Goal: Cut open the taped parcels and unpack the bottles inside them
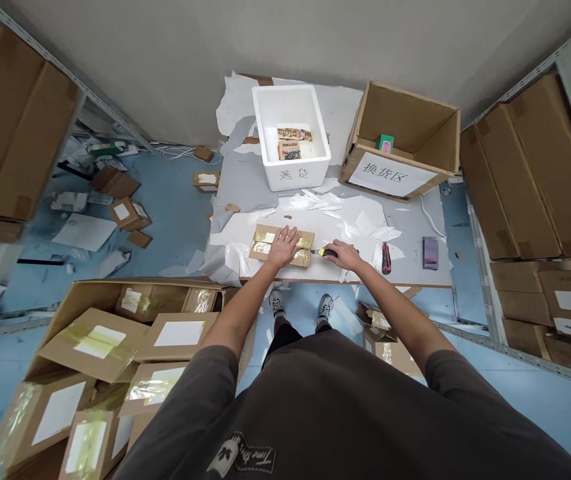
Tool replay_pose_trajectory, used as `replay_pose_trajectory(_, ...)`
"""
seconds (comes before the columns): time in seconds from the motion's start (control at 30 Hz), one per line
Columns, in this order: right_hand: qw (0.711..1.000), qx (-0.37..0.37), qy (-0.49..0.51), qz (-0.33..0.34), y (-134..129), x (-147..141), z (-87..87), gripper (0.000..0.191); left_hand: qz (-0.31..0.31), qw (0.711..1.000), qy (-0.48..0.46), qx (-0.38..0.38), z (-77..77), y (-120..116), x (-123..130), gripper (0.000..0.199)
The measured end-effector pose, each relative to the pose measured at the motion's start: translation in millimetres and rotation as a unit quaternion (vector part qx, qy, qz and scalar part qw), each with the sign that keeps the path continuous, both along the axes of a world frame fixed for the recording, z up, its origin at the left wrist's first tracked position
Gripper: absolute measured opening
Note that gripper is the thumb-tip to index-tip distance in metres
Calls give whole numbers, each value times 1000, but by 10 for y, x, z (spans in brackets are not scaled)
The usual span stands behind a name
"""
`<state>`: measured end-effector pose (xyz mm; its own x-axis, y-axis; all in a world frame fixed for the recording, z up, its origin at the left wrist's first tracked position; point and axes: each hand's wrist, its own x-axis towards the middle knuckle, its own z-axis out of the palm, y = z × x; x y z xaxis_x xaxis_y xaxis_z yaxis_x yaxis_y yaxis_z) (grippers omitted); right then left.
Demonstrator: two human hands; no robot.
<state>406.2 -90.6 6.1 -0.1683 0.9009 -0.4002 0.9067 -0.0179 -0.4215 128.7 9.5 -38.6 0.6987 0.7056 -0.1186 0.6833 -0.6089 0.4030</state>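
Dark T-shirt (345, 400) cloth fills the near view, a leaf patch low on it, and both bare forearms reach forward from its sleeves towards one flat taped carton (260, 248) on the paper-strewn table (415, 223). The left hand (284, 247) lies open, palm down on that carton, fingers pointing away from the body. Apart from it, just right of the carton, the right hand (344, 255) is closed around a yellow-and-black cutter (326, 253), whose blade points left and meets the carton's right end near its middle seam.

Beyond the carton stands a white foam box (293, 177) with printed packets (290, 150) inside; beyond it and to the right, a tall open brown box (400, 180) bears a handwritten sheet and holds a small green packet (385, 143). Loose white paper scraps (315, 200) lie between the carton and these two. Right of the carton are a red-and-black tool (386, 259) and, further off, a phone-like item (430, 253). Nearer the body and left of the carton, a large bin of taped parcels (138, 285) crowds the table's corner.

The left palm covers part of the carton, so what lies beneath it is hidden; how deep the blade tip sits cannot be told. The phone-like item's face is blurred out, and stacked cartons (530, 180) at the far right are cut off by the frame
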Motion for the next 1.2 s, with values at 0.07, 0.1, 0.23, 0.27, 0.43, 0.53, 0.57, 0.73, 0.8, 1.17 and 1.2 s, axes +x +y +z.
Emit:
replay_pose_trajectory(0.07, 1000, -1, 3, 0, 5, -7, 1, 38, -1, 1000, 0, 3, -1, -4, -2, 61)
replay_pose_trajectory(0.1, 1000, 0, 7, 2, 11, -18, -1, 37, -1, 1000, 0, 3, -1, -4, -4, 61)
replay_pose_trajectory(0.23, 1000, 2, 24, 5, 26, -55, -22, 37, 1, 1000, 5, 1, 1, -1, -5, 61)
replay_pose_trajectory(0.27, 1000, 2, 25, 3, 25, -55, -30, 37, 1, 1000, 7, -1, 3, -1, -3, 61)
replay_pose_trajectory(0.43, 1000, 8, 23, 5, 53, -32, -74, 37, 4, 1000, 10, -7, 10, -16, 1, 64)
replay_pose_trajectory(0.53, 999, 9, 25, 28, 107, -6, -86, 36, 4, 1000, 10, -3, 8, -28, -7, 61)
replay_pose_trajectory(0.57, 999, 10, 24, 30, 130, 8, -85, 37, 4, 1000, 11, 0, 7, -31, -11, 60)
replay_pose_trajectory(0.73, 1000, 10, 15, 20, 263, 64, -61, 35, 0, 1000, 11, 15, 6, -33, -21, 60)
replay_pose_trajectory(0.8, 999, 10, 28, 14, 262, 105, -41, 33, -2, 1000, 8, 20, 6, -41, -31, 61)
replay_pose_trajectory(1.17, 789, -101, 401, -455, -430, -650, -333, 62, 31, 999, -3, 12, 116, -8, -92, 68)
replay_pose_trajectory(1.2, 780, -97, 406, -466, -422, -799, -383, 65, 54, 998, 7, 13, 154, 65, -141, 65)
